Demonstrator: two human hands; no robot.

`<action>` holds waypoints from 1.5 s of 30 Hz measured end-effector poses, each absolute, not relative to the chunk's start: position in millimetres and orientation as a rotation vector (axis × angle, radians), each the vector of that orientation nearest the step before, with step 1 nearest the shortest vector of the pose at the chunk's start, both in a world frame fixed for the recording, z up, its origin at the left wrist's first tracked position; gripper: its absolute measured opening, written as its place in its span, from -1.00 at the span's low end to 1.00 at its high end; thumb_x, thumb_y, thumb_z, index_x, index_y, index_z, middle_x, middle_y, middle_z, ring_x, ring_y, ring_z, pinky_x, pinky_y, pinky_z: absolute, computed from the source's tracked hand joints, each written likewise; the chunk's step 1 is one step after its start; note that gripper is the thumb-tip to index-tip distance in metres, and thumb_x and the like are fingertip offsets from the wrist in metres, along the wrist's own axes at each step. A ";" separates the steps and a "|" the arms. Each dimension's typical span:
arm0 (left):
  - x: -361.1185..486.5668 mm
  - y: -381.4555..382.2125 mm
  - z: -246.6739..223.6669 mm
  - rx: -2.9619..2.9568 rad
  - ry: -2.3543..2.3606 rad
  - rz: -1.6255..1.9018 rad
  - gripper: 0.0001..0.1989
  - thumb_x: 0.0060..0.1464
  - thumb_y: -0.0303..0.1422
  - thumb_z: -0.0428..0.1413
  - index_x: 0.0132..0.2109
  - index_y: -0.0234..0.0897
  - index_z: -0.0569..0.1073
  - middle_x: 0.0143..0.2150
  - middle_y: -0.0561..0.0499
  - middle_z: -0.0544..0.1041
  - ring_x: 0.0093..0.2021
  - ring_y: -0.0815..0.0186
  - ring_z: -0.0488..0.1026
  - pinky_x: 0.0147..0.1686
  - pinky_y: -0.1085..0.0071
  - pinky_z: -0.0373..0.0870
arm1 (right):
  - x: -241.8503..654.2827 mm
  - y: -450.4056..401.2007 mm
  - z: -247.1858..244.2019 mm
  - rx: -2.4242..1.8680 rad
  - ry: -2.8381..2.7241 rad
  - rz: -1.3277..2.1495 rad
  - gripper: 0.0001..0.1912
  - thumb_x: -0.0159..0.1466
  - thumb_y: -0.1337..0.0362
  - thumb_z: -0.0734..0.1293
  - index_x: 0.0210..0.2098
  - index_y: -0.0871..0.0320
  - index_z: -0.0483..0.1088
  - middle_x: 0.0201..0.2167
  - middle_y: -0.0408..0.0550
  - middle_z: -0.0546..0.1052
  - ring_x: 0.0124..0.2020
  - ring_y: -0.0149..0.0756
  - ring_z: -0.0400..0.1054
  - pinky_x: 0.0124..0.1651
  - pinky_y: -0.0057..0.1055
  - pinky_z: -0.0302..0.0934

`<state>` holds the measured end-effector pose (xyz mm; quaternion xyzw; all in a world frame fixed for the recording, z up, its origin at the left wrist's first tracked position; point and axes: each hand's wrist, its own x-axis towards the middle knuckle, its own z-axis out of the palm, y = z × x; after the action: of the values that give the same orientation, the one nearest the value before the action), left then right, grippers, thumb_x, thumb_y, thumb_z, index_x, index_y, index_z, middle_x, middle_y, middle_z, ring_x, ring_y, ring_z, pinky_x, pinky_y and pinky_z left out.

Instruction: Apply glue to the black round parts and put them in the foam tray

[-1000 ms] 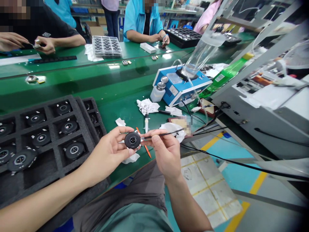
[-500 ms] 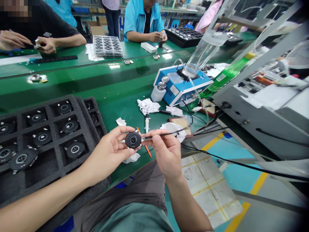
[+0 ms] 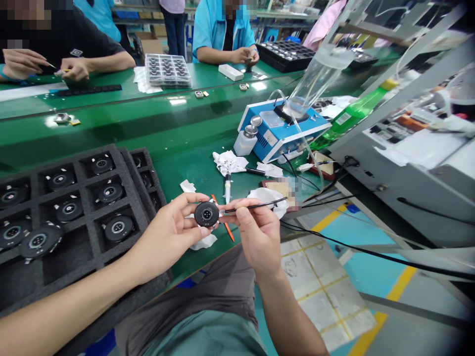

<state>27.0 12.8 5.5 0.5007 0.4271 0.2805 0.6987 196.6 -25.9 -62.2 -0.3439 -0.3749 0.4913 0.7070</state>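
My left hand (image 3: 178, 225) pinches a round black smartwatch back case (image 3: 207, 214) by its edge, with the ringed sensor side facing me. In my right hand (image 3: 258, 232) is a slim black tool (image 3: 260, 204) with a pale tip, held between thumb and fingers. Its tip meets or nearly meets the right edge of the case; the exact contact is too small to tell. Under the hands, an orange stick (image 3: 229, 232) lies on the green bench beside white tissue (image 3: 204, 242). Just beyond lies a syringe (image 3: 227, 188).
Left of me, a black foam tray (image 3: 77, 232) holds several similar cases. A blue machine (image 3: 282, 133), a pump bottle (image 3: 245, 141) and a green bottle (image 3: 356, 113) stand ahead to the right. Cables hang by the grey equipment (image 3: 408, 198). Co-workers sit across the bench.
The view has shifted slightly, so everything sits a little further right. Both hands keep the same hold on the case and tool. A co-worker's hands at the left have moved.
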 end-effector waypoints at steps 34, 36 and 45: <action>25.0 9.4 0.8 1.050 0.909 0.650 -0.52 -0.01 -0.58 0.30 0.05 -0.26 0.39 -0.10 -0.06 0.63 -0.13 0.22 0.64 -0.09 0.30 0.51 | 194.7 -32.5 -60.4 -0.872 -0.795 1.063 -0.94 0.36 0.28 0.40 -0.23 0.07 0.55 -0.24 -0.11 0.64 -0.14 -0.23 0.61 -0.10 -0.23 0.60; 25.6 9.3 1.0 1.045 0.913 0.649 -0.52 -0.01 -0.58 0.30 0.06 -0.26 0.39 -0.10 -0.07 0.63 -0.12 0.22 0.64 -0.08 0.30 0.51 | 195.0 -32.2 -61.4 -0.864 -0.796 1.067 -0.94 0.36 0.28 0.39 -0.23 0.07 0.55 -0.24 -0.11 0.65 -0.15 -0.24 0.61 -0.07 -0.21 0.60; 26.0 9.5 3.9 1.052 0.940 0.626 -0.52 0.00 -0.60 0.27 0.07 -0.27 0.37 -0.06 -0.09 0.62 -0.10 0.22 0.64 -0.06 0.28 0.51 | 195.2 -31.1 -60.3 -0.878 -0.797 1.071 -0.94 0.37 0.28 0.39 -0.22 0.07 0.54 -0.25 -0.11 0.65 -0.15 -0.23 0.61 -0.04 -0.17 0.59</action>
<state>26.0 9.5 3.9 0.4753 0.4248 0.2830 0.7167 195.2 -31.1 -60.3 -0.3938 -0.3573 0.4803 0.6976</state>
